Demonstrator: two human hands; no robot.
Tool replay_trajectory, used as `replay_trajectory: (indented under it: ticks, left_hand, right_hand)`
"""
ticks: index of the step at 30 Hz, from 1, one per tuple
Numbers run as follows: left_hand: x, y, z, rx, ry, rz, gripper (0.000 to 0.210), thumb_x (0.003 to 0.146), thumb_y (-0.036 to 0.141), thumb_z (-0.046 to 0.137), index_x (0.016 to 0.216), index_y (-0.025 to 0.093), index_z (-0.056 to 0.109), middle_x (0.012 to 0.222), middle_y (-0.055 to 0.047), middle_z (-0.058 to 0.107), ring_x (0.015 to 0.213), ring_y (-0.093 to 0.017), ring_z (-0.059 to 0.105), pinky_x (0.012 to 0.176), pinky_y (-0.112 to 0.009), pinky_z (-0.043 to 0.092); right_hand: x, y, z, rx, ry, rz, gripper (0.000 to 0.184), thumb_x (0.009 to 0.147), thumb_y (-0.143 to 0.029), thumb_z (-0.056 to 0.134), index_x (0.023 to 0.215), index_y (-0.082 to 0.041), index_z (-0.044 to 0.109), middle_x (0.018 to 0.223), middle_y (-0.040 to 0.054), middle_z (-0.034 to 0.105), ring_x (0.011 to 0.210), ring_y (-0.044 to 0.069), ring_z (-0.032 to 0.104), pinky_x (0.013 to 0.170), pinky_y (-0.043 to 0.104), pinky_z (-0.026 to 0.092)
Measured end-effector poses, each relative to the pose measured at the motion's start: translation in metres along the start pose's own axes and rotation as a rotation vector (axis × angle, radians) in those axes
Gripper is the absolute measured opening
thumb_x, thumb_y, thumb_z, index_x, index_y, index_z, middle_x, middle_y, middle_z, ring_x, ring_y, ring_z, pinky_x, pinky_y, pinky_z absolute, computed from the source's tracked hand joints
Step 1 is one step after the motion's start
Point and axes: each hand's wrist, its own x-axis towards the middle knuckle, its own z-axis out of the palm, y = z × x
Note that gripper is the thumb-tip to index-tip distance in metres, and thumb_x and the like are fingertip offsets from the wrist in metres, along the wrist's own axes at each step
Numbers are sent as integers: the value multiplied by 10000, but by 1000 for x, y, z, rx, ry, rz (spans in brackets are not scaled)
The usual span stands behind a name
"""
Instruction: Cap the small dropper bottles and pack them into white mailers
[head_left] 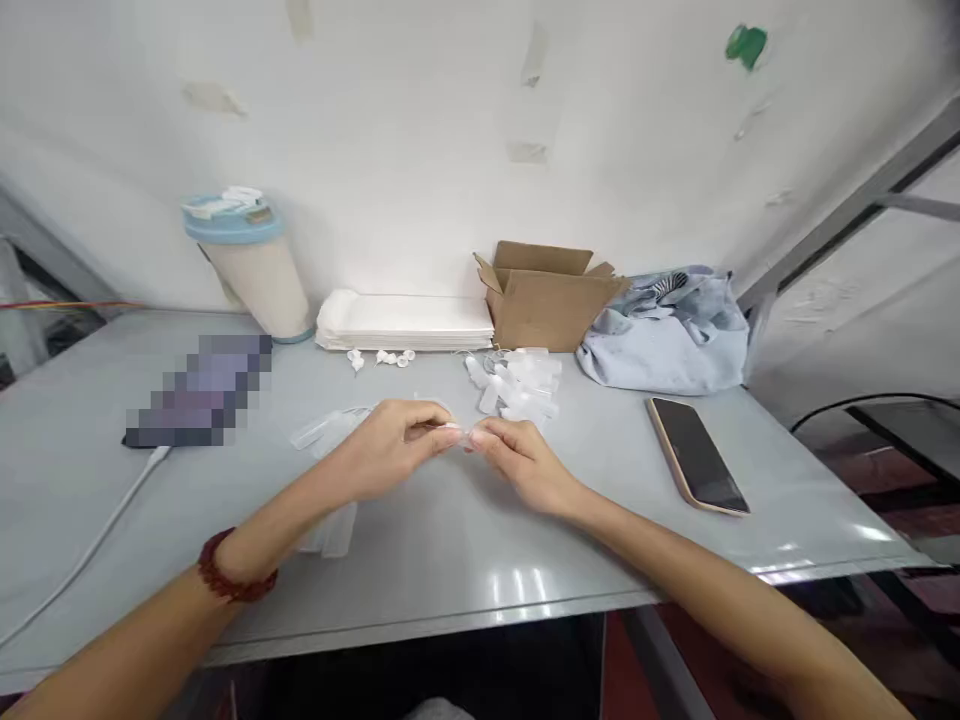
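Note:
Over the middle of the table, my left hand and my right hand meet fingertip to fingertip. Both are closed in a pinch on a small translucent plastic piece, mostly hidden by the fingers. Just behind my right hand lies a pile of translucent plastic pieces, some with thin loops. More clear plastic pieces lie beside and partly behind my left hand, and others show below its wrist. Several small white pieces sit farther back.
Along the wall stand a tumbler with a blue lid, a stack of white packets, an open cardboard box and a bundled light-blue cloth. A phone lies at right; a blurred-out device with a white cable lies left.

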Motion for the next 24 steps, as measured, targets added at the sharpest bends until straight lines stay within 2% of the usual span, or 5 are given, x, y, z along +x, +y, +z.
replay_trajectory:
  ticks: [5,7,14,18,24]
  left_hand:
    - [3,3,1,-25,-17,-1,298,861,423,516,770,183,668,723,11,628,612,-111,482,569,-220,374]
    - [4,2,1,-38,-17,-28,316,853,454,520,778,184,665,708,8,620,622,-120,498,570,-223,384]
    - [7,2,3,-7,-8,-119,412,881,480,457,623,172,547,603,15,575,573,-117,522,540,-223,385]
    - [7,2,6,-14,-1,-101,393,882,448,466,604,176,526,579,25,561,556,-111,516,530,-218,384]
    - [6,2,6,-20,23,-103,369,868,409,483,590,173,542,546,31,528,528,-105,499,511,-211,376]
  right_hand:
    - [4,7,-3,226,-147,111,421,868,-547,443,758,-156,553,465,-100,272,411,57,244,432,217,216]
    - [4,7,-3,213,-143,95,420,878,-544,428,772,-156,550,475,-99,269,413,59,250,434,215,223]
    - [0,14,-2,-395,139,-291,314,920,-414,435,934,-137,584,630,-21,492,546,89,411,545,226,347]
    - [-1,23,-4,-558,197,-452,357,936,-415,406,1037,-113,568,691,23,565,570,111,460,558,239,380]
    - [-2,13,-3,-413,63,-310,360,957,-411,348,879,-151,585,612,-25,487,553,92,432,565,226,366]
